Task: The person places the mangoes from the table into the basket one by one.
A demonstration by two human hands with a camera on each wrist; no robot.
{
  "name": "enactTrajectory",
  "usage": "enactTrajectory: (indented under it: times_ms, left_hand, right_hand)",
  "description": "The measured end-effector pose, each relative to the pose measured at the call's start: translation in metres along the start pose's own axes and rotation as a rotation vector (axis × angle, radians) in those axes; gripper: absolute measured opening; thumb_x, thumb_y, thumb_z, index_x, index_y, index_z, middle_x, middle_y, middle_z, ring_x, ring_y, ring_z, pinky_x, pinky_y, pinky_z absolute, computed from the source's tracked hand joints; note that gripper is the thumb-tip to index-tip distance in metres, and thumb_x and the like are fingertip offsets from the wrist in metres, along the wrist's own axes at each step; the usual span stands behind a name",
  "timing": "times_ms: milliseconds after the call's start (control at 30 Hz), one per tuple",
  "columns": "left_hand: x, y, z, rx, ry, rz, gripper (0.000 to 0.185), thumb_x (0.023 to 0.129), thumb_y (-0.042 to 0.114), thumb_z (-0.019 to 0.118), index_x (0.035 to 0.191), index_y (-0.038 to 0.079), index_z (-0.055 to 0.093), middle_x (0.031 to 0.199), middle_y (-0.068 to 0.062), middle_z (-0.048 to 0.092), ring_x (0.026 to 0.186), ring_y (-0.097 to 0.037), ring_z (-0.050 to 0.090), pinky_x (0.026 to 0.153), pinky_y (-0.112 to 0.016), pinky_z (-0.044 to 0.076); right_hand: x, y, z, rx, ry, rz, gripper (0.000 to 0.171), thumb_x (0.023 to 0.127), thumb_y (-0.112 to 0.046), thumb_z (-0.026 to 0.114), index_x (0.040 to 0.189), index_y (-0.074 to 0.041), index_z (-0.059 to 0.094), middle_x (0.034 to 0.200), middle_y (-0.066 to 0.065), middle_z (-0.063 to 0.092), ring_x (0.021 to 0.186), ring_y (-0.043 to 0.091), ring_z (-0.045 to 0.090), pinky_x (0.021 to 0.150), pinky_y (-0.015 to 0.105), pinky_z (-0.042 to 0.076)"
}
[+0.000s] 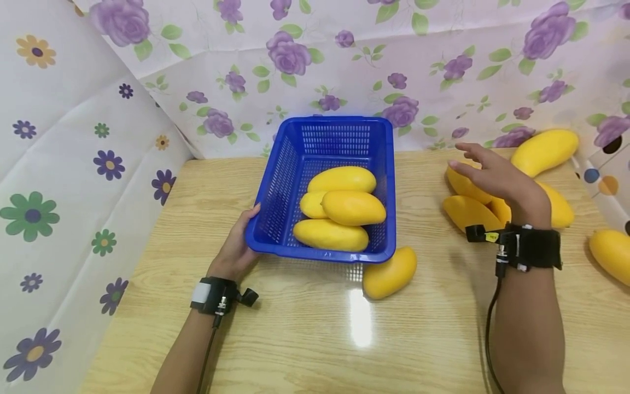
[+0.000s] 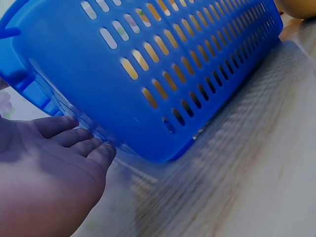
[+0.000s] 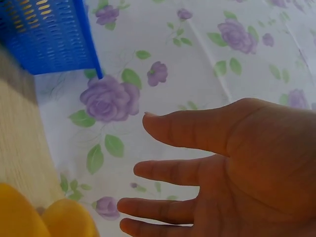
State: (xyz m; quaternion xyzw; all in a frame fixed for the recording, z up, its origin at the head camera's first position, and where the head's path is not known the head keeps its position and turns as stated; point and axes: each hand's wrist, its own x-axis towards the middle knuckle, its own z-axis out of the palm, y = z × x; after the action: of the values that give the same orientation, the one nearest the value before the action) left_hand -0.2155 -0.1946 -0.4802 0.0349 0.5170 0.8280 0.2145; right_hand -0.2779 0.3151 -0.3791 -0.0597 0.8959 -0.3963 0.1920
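Note:
A blue plastic basket (image 1: 384, 180) (image 2: 173, 64) (image 3: 47, 34) holds several yellow mangoes (image 1: 353, 208). My left hand (image 1: 236, 246) (image 2: 54, 168) is at its near left corner. The thumb reaches up to the rim and the straight fingers (image 2: 89, 145) lie against the slotted wall. My right hand (image 1: 484, 169) (image 3: 197, 173) hovers with spread fingers and holds nothing. It is just above a pile of loose mangoes (image 1: 470, 212) (image 3: 29, 217) at the right. One more mango (image 1: 390, 272) lies against the basket's near right corner.
The wooden table (image 1: 315, 339) is closed in by flowered cloth at the left, back and right. Further mangoes lie at the back right (image 1: 543, 150) and at the right edge (image 1: 612, 254). Bare tabletop stretches in front of the basket.

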Motion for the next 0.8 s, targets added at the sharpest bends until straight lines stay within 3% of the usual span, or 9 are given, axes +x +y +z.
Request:
enactTrajectory:
  times_ms: [167,333,800]
  left_hand:
    - [0.0,0.002,0.0,0.017,0.006,-0.013,0.064,0.106,0.047,0.044,0.161,0.023,0.022,0.158,-0.02,0.025,0.131,-0.03,0.039,0.101,-0.043,0.043]
    - [-0.001,0.004,0.002,0.025,0.019,-0.008,0.065,0.106,0.049,0.045,0.161,0.023,0.022,0.157,-0.02,0.027,0.129,-0.03,0.041,0.099,-0.042,0.044]
    - [0.0,0.004,0.002,0.029,0.046,-0.017,0.068,0.103,0.055,0.049,0.16,0.027,0.025,0.158,-0.019,0.026,0.131,-0.03,0.04,0.102,-0.042,0.042]
  right_hand:
    - [0.01,0.009,0.002,-0.019,0.031,0.013,0.086,0.104,-0.055,0.044,0.163,-0.011,0.001,0.163,0.033,0.002,0.147,0.055,0.006,0.112,0.072,0.013]
    - [0.019,0.017,0.003,-0.107,0.085,0.018,0.087,0.105,-0.052,0.045,0.161,-0.003,0.0,0.161,0.037,0.004,0.145,0.058,0.006,0.113,0.071,0.013]
    - [0.028,0.032,0.012,-0.169,0.141,0.108,0.099,0.1,-0.053,0.054,0.159,0.003,-0.004,0.154,0.046,0.0,0.14,0.064,0.007,0.11,0.074,0.016]
